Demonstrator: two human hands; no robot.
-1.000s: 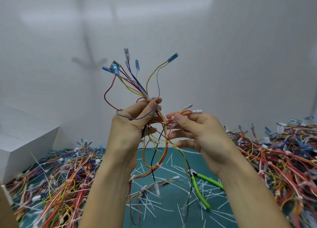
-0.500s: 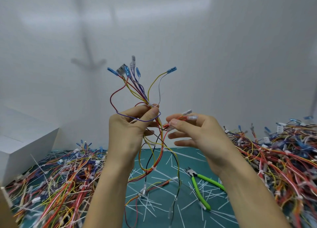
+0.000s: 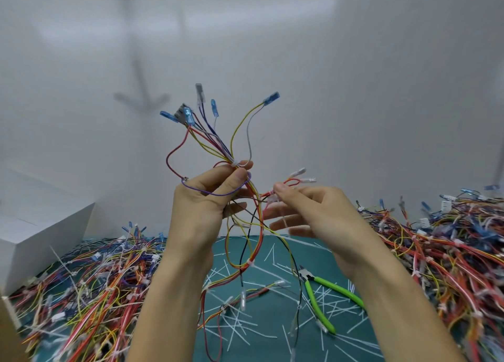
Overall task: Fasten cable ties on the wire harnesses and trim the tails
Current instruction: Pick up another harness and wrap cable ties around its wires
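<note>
On a green mat (image 3: 261,353) at the near edge, a litter of white trimmed tails (image 3: 234,334). Among them, green-handled side cutters (image 3: 313,299), lying untouched just below the right wrist.

Higher, held up over the mat at mid-frame, one wire harness (image 3: 234,132). Curled round its trunk, the left hand (image 3: 201,206), thumb and forefinger pinching at a white cable tie (image 3: 236,164), coloured wires fanning upward from there to blue terminals (image 3: 271,98). Just beside it, the right hand (image 3: 321,211), thumb and forefinger pinching a red branch (image 3: 291,183) tipped with clear connectors (image 3: 298,172), the other fingers loosely spread. Lower loops of the harness hanging down to the mat, a few ties already on them.

Probably gathering the red branch against the trunk, ready for another tie. To do it well:
- Lay the branch parallel to the trunk.
- Hold the left pinch firm to keep the bundle together.
- Cinch snugly without biting into insulation.
- Cut the tail flush at the tie's head.

Farther back, the left heap (image 3: 90,293) and the right heap (image 3: 450,255) of tangled harnesses flanking the mat. At far left a white box (image 3: 41,225), and behind everything a plain white wall (image 3: 368,89).

Hard to make out: right fingers blurred, so cannot tell whether holding a loose tie along with the branch. Palm side of the left hand hidden. Both heaps cut off at the frame edges.
</note>
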